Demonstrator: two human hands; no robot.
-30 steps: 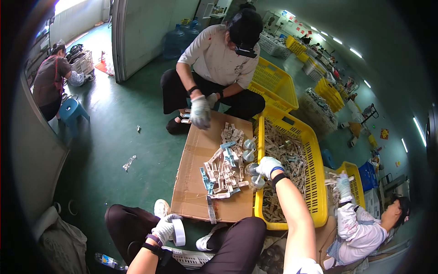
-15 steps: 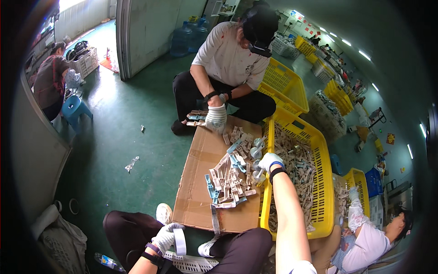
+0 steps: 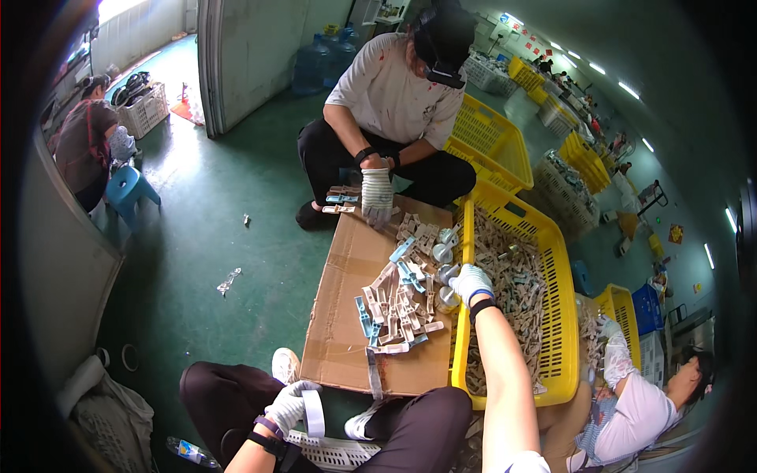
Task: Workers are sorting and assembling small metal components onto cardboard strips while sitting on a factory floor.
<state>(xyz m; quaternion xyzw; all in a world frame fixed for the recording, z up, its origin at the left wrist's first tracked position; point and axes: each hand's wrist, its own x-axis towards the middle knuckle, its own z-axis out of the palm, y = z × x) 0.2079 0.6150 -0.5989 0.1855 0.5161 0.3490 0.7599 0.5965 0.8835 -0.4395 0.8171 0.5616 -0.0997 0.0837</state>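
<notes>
My left hand [image 3: 289,405], in a striped white glove, is closed around a white ring that looks like a roll of tape [image 3: 314,413], above my lap. My right hand [image 3: 471,282], gloved too, is closed at the near rim of a yellow crate [image 3: 561,339], beside round clear-and-grey pieces [image 3: 448,298]. Whatever its fingers grip is hidden. Beige and light blue plastic clips like clothes pegs [image 3: 402,315] lie heaped on a flat cardboard box [image 3: 335,323]. Many more beige clips [image 3: 509,315] fill the crate.
Opposite me sits a person whose gloved hand [image 3: 377,197] is at the cardboard's far edge, near a few clips [image 3: 341,199]. Another person [image 3: 635,410] works at the right by a yellow crate [image 3: 617,311]. A blue stool [image 3: 130,188] and a plastic bottle [image 3: 189,451] stand or lie left.
My right hand has shifted slightly, its fingers now lower and more closed at the crate's rim. The opposite person's gloved hand has turned downward. My left hand still holds the ring.
</notes>
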